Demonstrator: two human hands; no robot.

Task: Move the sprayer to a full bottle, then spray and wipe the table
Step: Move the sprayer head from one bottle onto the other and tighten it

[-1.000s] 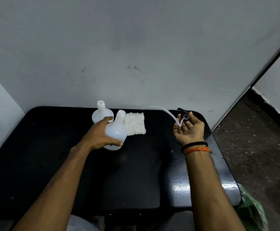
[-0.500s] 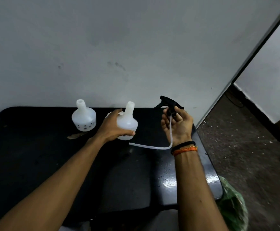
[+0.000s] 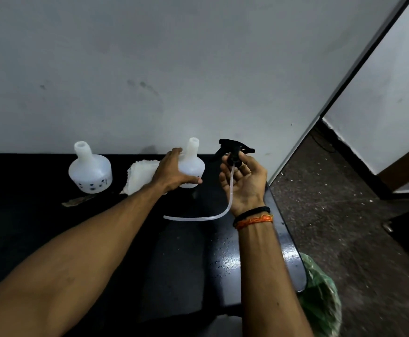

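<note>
Since half a second ago not much is shifting on my feed — the cloth is showing again behind the left wrist, and the sprayer's tube is still drooping the same way. Going left to right: the spare bottle is standing upright at the back of the black table, neck open, dark specks near its base, well apart from everything being handled. Just in front of it a brownish scrap is lying flat. Next, the white cloth is sitting crumpled near the wall, partly hidden by the left hand. That hand is wrapping around the second bottle, fingers over its shoulder and thumb near its base — upright, uncapped, resting on the table as far as I can tell. Right of that, the right hand is holding the black sprayer by its collar, palm facing me, off the bottle. Its clear tube is hanging down past the palm and curling left above the table. A green bag is peeking out at the table's right edge.
</note>
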